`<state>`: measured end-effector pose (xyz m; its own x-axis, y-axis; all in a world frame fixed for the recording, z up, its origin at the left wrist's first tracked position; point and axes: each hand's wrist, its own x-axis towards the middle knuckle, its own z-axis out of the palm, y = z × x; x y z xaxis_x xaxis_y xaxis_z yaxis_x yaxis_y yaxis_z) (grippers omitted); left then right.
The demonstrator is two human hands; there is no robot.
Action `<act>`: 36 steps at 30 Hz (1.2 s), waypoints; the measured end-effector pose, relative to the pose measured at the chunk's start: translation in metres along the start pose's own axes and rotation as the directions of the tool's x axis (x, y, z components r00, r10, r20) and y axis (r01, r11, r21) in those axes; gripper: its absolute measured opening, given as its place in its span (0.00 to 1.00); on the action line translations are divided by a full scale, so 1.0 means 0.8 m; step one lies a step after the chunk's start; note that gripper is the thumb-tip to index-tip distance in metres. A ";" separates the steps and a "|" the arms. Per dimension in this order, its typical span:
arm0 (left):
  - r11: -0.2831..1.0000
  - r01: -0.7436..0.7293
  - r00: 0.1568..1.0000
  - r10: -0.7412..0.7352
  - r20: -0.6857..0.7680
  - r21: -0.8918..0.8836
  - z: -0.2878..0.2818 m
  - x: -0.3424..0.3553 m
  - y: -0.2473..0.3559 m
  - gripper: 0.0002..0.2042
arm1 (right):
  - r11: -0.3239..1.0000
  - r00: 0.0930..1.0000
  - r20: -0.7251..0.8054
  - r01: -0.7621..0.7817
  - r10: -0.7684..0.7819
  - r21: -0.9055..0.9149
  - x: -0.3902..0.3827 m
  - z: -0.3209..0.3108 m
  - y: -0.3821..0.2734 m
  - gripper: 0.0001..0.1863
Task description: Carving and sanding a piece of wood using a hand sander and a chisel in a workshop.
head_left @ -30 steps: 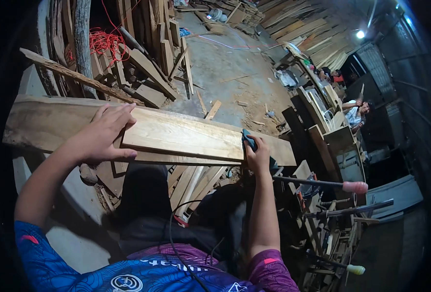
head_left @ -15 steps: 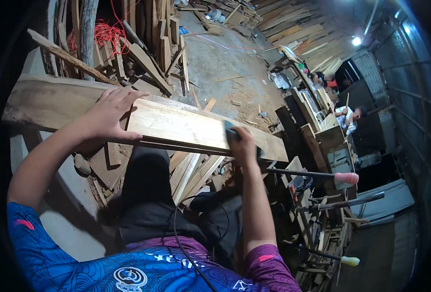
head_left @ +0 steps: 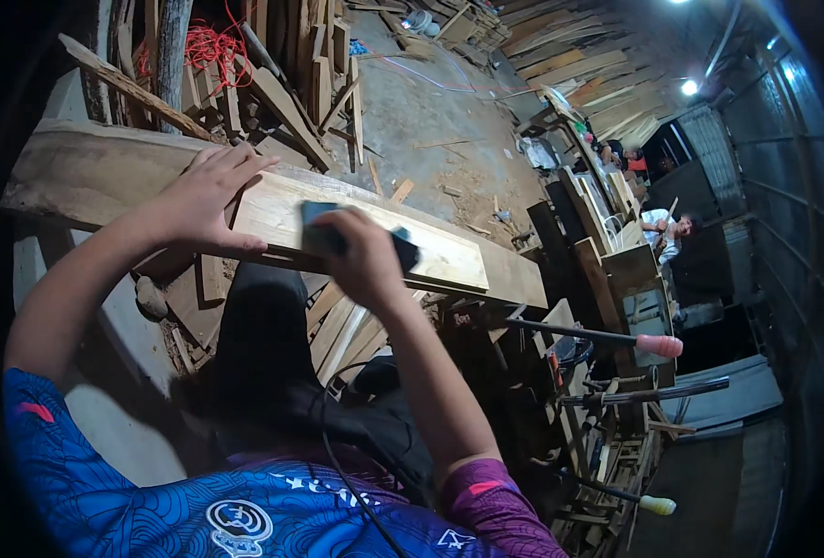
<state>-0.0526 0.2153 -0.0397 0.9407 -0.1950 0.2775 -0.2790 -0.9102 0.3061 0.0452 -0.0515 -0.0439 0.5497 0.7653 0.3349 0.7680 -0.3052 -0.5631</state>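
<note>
A pale, smooth wooden board [head_left: 440,258] lies on a longer, darker plank [head_left: 86,175] that runs across in front of me. My left hand [head_left: 212,200] grips the board's left end, its thumb at the near edge and its fingers reaching over the far edge. In my right hand [head_left: 361,256] is a dark blue-green block [head_left: 320,216], pressed flat on the board's middle. Motion blurs this block and the fingers wrapped over it, so its exact kind does not show. To the right of the block, the board's end rests on the plank.
Upright timber and offcuts [head_left: 286,112] stand beyond the plank, with a tangled red cord [head_left: 209,56] among them. At right, bars with a pink handle [head_left: 659,346] and a yellow handle [head_left: 657,505] jut out. Another person [head_left: 668,231] sits farther off. Scrap strips [head_left: 337,330] lie below the plank.
My right hand has slid the dark block leftward along the board, from near its right end to its middle, uncovering that end. My left hand stays on the left end.
</note>
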 end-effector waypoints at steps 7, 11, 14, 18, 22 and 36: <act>0.999 0.025 1.000 -0.025 0.003 0.020 -0.006 -0.004 0.001 0.49 | 0.972 0.995 -0.083 -0.078 0.061 -0.223 -0.016 -0.040 0.094 0.17; 0.997 -0.025 0.999 0.027 -0.026 0.067 0.003 0.006 0.003 0.49 | 0.896 0.928 -0.250 -0.343 0.277 -0.281 -0.098 -0.123 0.209 0.18; 0.999 0.013 0.999 -0.014 0.029 0.031 0.001 -0.002 0.002 0.50 | 0.825 0.833 -0.125 -0.552 0.539 -0.118 -0.072 -0.110 0.191 0.19; 0.999 0.031 0.999 -0.031 0.012 0.024 0.012 -0.001 -0.006 0.53 | 0.978 0.990 -0.098 -0.116 0.099 -0.175 0.020 0.019 0.066 0.21; 1.000 -0.003 0.999 0.002 -0.043 -0.023 0.009 0.005 -0.003 0.54 | 0.938 0.989 0.025 0.143 -0.143 -0.316 0.046 0.068 -0.033 0.26; 0.995 0.089 0.995 -0.091 0.034 0.045 0.014 -0.003 -0.017 0.61 | 0.801 0.812 -0.071 -0.583 0.579 -0.138 -0.037 -0.055 0.155 0.20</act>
<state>-0.0491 0.2241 -0.0550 0.9682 -0.1237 0.2176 -0.1849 -0.9394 0.2887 0.1383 -0.1368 -0.0904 0.9143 0.4050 0.0000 0.3404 -0.7686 -0.5417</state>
